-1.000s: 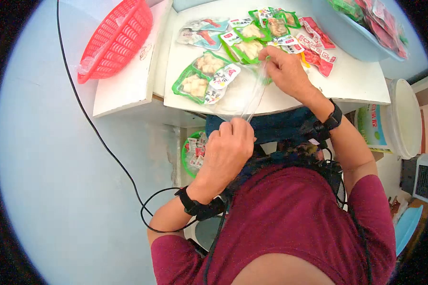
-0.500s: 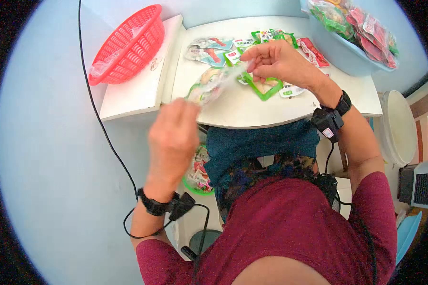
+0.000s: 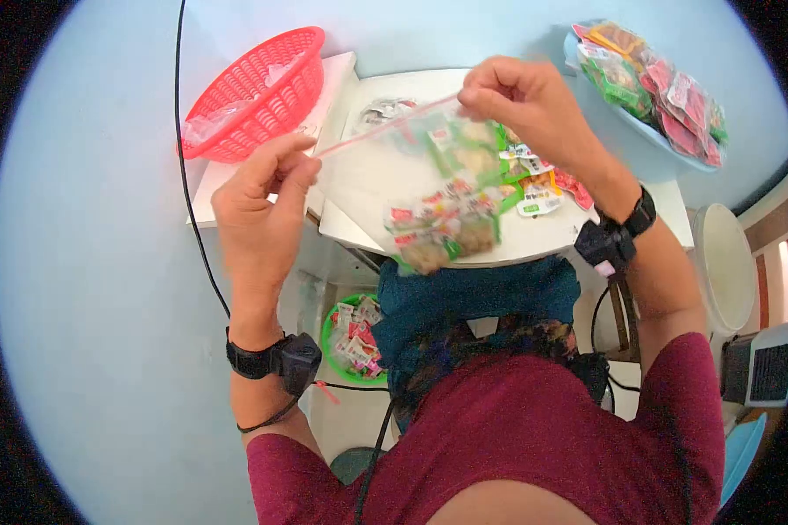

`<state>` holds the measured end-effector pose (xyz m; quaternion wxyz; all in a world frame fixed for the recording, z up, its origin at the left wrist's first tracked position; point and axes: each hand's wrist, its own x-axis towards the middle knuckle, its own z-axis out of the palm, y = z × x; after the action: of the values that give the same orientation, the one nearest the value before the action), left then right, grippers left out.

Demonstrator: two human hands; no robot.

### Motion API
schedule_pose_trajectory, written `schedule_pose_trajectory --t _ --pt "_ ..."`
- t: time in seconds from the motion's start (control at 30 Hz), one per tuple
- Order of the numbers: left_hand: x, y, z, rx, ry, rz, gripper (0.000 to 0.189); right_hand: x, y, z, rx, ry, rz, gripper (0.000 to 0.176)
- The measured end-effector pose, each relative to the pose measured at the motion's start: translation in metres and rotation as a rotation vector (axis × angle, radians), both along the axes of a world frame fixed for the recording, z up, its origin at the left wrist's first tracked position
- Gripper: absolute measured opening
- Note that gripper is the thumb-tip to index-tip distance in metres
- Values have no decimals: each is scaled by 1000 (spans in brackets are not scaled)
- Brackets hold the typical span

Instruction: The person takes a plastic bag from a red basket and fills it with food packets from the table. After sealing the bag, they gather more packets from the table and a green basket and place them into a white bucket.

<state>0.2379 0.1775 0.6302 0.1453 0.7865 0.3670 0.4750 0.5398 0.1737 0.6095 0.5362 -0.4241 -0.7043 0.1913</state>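
Observation:
A clear zip bag [image 3: 403, 171] with a red strip along its top edge hangs stretched between my hands. My left hand [image 3: 263, 197] pinches its left top corner, and my right hand [image 3: 534, 105] pinches the right one. Several small green-and-white snack packets [image 3: 446, 227] are bunched in the lower part of the bag, slightly blurred. Behind and beside the bag, more snack packets [image 3: 538, 188] lie on the white table [image 3: 350, 223]. Silvery packets [image 3: 385, 109] at the back left are partly covered by the bag.
A red plastic basket [image 3: 258, 96] with clear bags stands on the left ledge. At the back right is a blue basin [image 3: 643, 131] heaped with filled bags. Below the table, a green basket [image 3: 359, 341] holds small packets. A black cable [image 3: 184, 175] runs down the left wall.
The bag has been spread out, its top edge now taut between both hands. My left hand has moved left and up; the packets now hang at the bag's bottom.

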Motion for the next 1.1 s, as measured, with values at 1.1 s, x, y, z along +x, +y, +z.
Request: schedule_pose_trajectory --t 1.1 --pt "80 -2 4 227 286 -180 20 -3 -33 -25 -55 348 99 18"
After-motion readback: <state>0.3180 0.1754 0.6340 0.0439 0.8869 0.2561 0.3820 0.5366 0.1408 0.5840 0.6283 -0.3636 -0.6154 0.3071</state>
